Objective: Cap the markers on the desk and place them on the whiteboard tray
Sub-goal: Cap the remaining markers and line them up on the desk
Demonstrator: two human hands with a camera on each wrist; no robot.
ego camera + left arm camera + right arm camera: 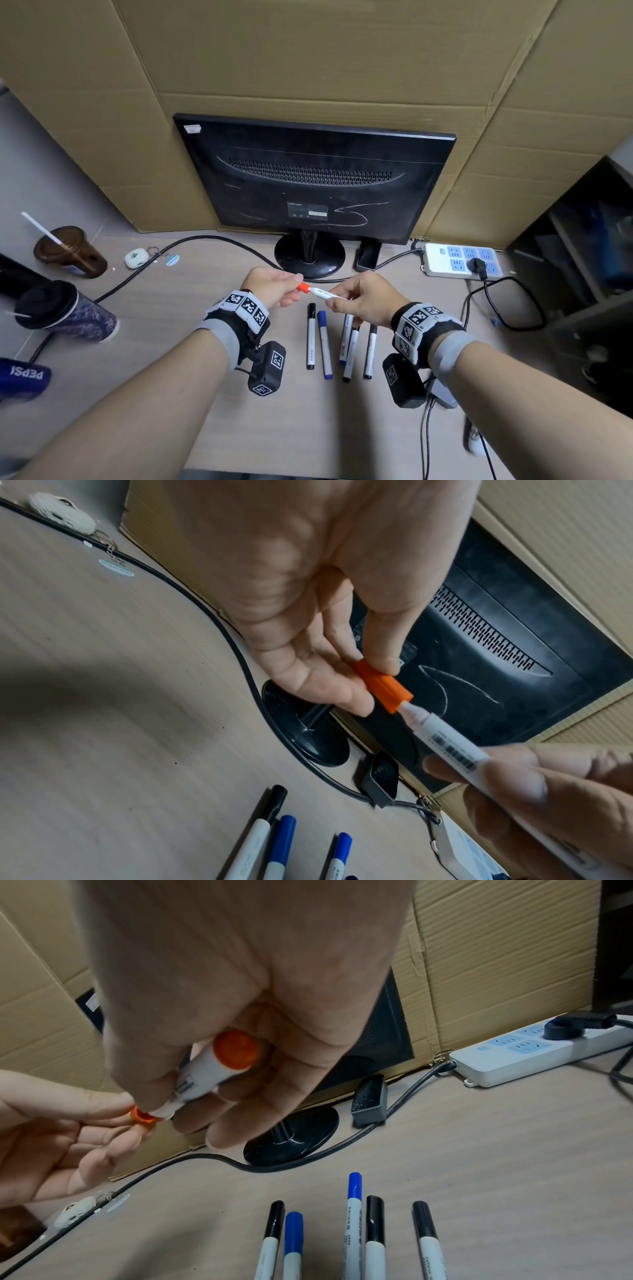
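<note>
Above the desk my left hand [274,286] pinches an orange cap [303,287] between thumb and fingers. My right hand [359,301] grips a white marker [323,294] by its barrel. The marker's tip sits just inside the mouth of the orange cap [383,687], the white marker [448,739] angled up toward it. From the right wrist, the marker's orange rear end [235,1050] faces the camera and the orange cap [143,1116] meets its nose. Several capped black and blue markers [342,342] lie side by side on the desk below my hands. No whiteboard tray is in view.
A black monitor [315,178] on a round stand [310,257] stands behind my hands, with cardboard behind it. A black cable [212,241] crosses the desk. A white power strip [462,262] lies at the right, cups [68,250] at the left, a small black eraser [368,255] by the stand.
</note>
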